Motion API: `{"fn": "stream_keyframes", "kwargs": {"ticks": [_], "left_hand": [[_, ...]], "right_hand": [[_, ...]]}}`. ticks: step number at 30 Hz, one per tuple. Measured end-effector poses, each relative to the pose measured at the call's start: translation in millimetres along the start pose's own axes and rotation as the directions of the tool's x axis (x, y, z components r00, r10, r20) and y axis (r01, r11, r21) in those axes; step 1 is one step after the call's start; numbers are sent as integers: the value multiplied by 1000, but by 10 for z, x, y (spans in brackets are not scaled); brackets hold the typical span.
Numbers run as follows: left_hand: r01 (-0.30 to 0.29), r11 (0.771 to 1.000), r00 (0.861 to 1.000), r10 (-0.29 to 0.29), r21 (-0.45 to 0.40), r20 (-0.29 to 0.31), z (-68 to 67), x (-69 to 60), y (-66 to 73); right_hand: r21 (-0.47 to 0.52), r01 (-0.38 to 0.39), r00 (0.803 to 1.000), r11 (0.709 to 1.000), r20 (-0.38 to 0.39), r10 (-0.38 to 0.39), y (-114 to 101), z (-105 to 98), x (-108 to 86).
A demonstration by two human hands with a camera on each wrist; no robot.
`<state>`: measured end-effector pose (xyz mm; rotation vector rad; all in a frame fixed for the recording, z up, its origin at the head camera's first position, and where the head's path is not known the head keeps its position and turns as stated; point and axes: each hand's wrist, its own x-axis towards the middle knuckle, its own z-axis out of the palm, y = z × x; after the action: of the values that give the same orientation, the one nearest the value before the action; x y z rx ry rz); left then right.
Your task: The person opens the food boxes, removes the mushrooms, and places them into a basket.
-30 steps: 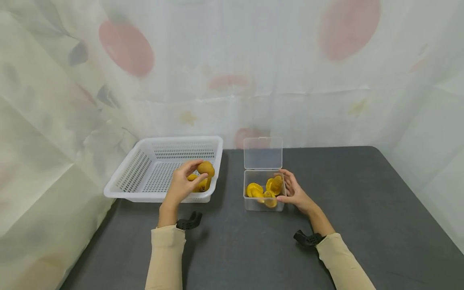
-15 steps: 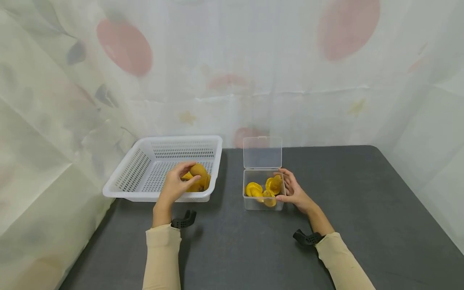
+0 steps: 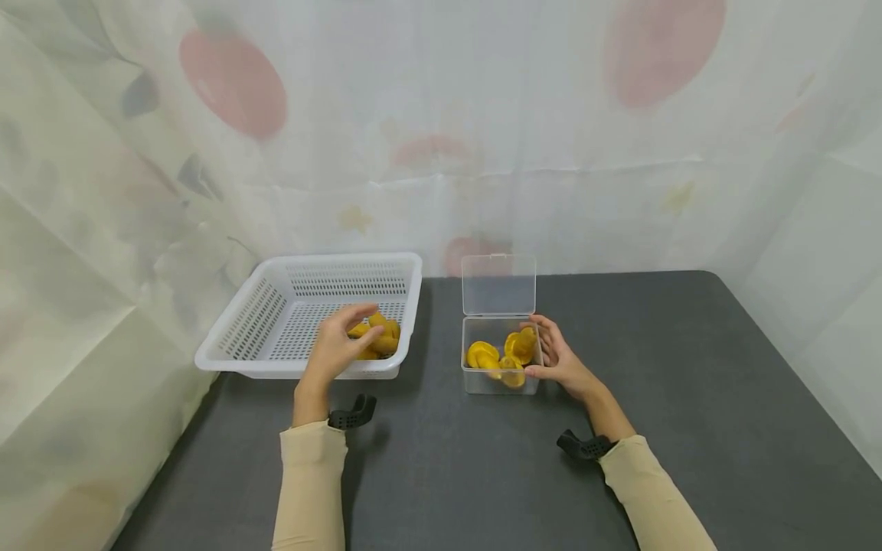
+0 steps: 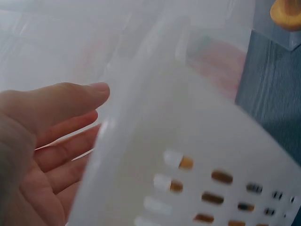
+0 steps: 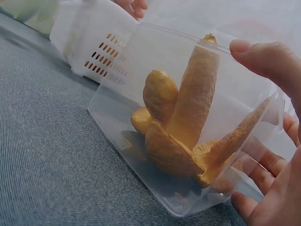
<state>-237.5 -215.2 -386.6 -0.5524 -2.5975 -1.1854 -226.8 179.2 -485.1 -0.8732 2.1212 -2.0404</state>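
My left hand [image 3: 335, 344] is loose by the mushrooms [image 3: 387, 343] in the white basket [image 3: 256, 317]; my right hand [image 3: 563, 363] grips the clear box [image 3: 484, 384].

Ylw mushrooms [image 3: 485, 353] lie in clear box [image 3: 480, 383] w/ lid [image 3: 498, 286] up, others [image 3: 387, 344] in wht basket [image 3: 255, 366], nr-R corner.

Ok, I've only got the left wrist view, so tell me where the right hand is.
Observer: The right hand holds the clear box at its right-hand wall.

Operator: Tell me whether it's closed.

Observer: It isn't; in the head view its lid stands up at the far side.

Operator: Count what's inside.

Observer: At least three yellow mushrooms; they overlap, so I can't swear to more.
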Motion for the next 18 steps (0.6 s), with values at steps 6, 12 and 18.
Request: {"fn": "stream_keyframes", "kwargs": {"ticks": [6, 12, 18], "left_hand": [[-74, 997, 997, 73, -24, -8, 71, 34, 146], [-125, 991, 992, 126, -45, 14, 159, 61, 252], [-191, 981, 980, 192, -40, 43, 269, 79, 359]], "right_hand": [[30, -77, 997, 997, -8, 78, -12, -9, 19], [36, -108, 994, 994, -15, 109, -37, -5, 14], [41, -109, 994, 993, -18, 110, -46, 2, 7]]}}
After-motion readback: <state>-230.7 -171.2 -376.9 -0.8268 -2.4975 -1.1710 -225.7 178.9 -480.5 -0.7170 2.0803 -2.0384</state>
